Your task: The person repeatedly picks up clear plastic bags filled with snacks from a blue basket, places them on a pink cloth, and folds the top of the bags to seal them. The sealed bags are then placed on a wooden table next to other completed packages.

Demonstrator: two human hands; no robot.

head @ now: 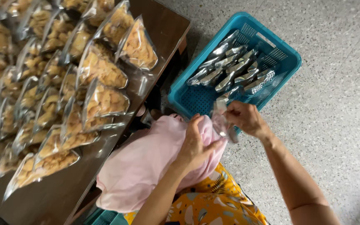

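My left hand [196, 143] presses a pale pink cloth [146, 166] that lies over my lap. My right hand [244, 118] pinches the top of a small clear plastic bag [221, 125], and the fingers of my left hand touch its lower part. Both hands are just in front of a blue plastic basket [290, 56] on the floor. The basket holds several silvery pouches [234, 66] lying in a row.
A dark brown table [59, 191] at the left carries several clear bags of yellow chips [101, 66] in overlapping rows. Speckled grey floor [338, 125] lies to the right. My yellow patterned garment [213, 204] shows at the bottom.
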